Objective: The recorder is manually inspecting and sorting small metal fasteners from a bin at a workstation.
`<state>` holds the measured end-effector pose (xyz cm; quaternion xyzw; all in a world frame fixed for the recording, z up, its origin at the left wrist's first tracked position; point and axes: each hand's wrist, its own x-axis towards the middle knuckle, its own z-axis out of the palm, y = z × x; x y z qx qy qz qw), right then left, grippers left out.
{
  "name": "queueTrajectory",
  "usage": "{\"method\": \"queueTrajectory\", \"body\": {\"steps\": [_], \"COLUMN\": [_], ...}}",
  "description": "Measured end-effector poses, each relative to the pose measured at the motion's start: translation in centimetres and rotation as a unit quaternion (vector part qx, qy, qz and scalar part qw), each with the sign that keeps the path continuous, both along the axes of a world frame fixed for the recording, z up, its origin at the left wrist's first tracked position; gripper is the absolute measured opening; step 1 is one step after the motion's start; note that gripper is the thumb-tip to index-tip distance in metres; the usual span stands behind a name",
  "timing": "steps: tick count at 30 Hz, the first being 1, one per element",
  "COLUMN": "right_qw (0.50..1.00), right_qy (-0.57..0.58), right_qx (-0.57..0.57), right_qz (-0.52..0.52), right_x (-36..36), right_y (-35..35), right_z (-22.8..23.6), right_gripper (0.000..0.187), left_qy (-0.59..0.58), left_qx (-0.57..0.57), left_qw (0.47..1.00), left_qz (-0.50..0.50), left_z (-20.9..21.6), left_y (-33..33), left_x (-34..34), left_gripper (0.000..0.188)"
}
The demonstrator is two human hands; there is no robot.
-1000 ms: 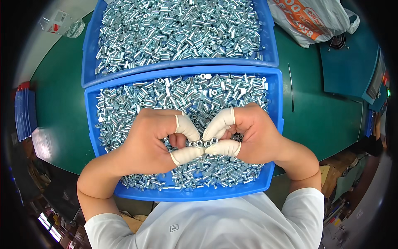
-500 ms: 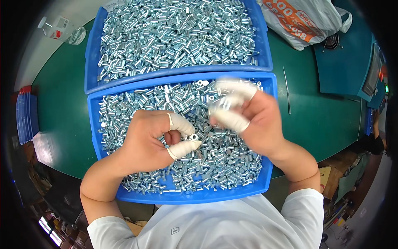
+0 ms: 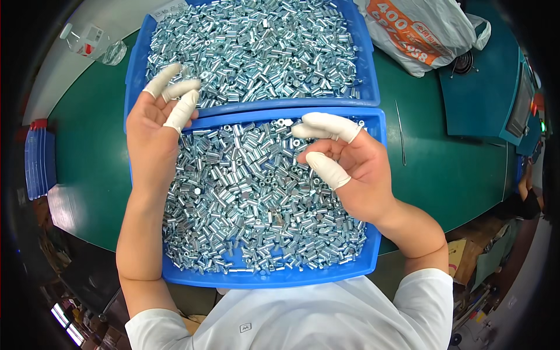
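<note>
My left hand (image 3: pixel 153 125) is over the near left corner of the far blue bin (image 3: pixel 280 105), its fingers apart and nothing seen between them. White finger cots cover its thumb and two fingers. Above the right part of the near blue bin (image 3: pixel 271 280), my right hand (image 3: pixel 364 169) has its capped thumb and fingers apart, with no part visible in it. Loose small silvery metal sleeves (image 3: pixel 262 198), hollow and some with hexagonal ends, fill the near bin. Similar metal sleeves (image 3: pixel 256 52) are heaped in the far bin.
Both bins rest on a green table (image 3: pixel 426 192). A thin metal rod (image 3: pixel 401 134) lies to their right. Farther right are a white plastic bag (image 3: pixel 414 35) and a teal machine (image 3: pixel 484 87). A clear bottle (image 3: pixel 96 45) lies far left, with stacked blue trays (image 3: pixel 39 160) at the left edge.
My left hand has moved from the near bin's middle away and left to the far bin; the sleeves at its fingertips no longer show. My right hand's fingers, blurred before, are now steady and apart.
</note>
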<state>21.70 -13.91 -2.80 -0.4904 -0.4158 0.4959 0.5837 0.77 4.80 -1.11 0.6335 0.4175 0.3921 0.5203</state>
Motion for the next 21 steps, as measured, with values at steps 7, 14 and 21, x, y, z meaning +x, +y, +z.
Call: {"method": "queueTrajectory", "body": {"steps": [7, 14, 21], "right_qw": [0.985, 0.906, 0.803], "right_qy": [-0.162, -0.421, -0.585], "right_qx": [-0.048, 0.036, 0.026], "right_qz": [0.027, 0.027, 0.111], "right_x": [0.0, -0.4, -1.0], "right_y": [0.0, 0.6, 2.7], "right_z": [1.5, 1.8, 2.1], "right_gripper": [0.029, 0.030, 0.042], "left_qy": [0.062, 0.226, 0.282], "left_qx": [0.009, 0.149, 0.217], "left_qw": [0.990, 0.903, 0.840], "left_qz": [-0.129, -0.335, -0.410], "left_z": [0.6, 1.3, 0.6], "left_y": [-1.3, -2.4, -3.8], "left_x": [-1.3, -1.4, -1.7], "left_gripper": [0.027, 0.022, 0.030]}}
